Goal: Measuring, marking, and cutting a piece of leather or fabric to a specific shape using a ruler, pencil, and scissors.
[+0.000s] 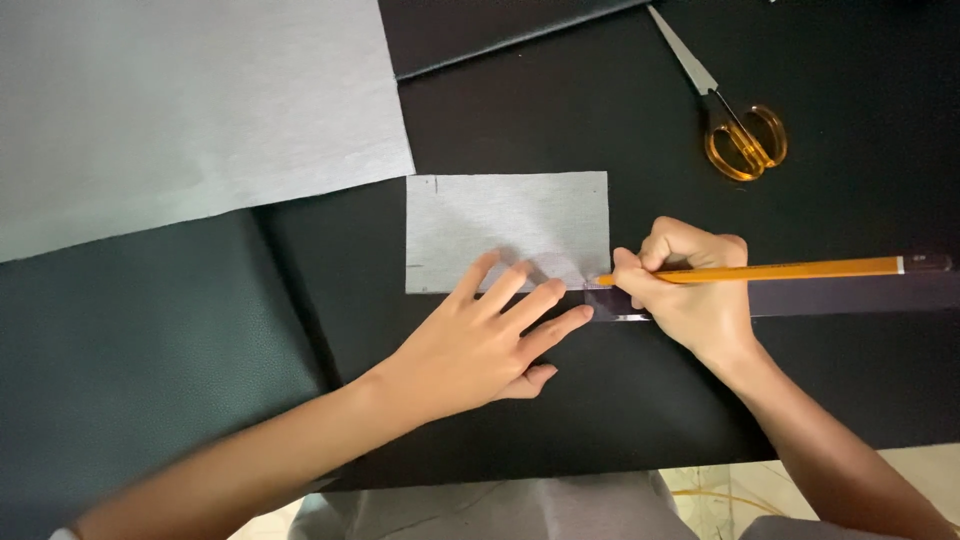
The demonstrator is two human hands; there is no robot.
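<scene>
On black leather, left hand (480,340) presses flat a clear ruler (800,295) over grey paper (505,225); right hand (690,290) grips a yellow pencil (780,270).

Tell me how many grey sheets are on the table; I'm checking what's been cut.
2: a large grey sheet at the upper left, running out of frame, and a small grey rectangle in the middle, under the left hand and the pencil. Others may lie out of view.

Black table (860,380) — papers and tools laid out.
A large grey sheet (190,110), a small grey piece (500,215), a clear ruler (850,295) and scissors (735,120) are spread across it — flat.
</scene>
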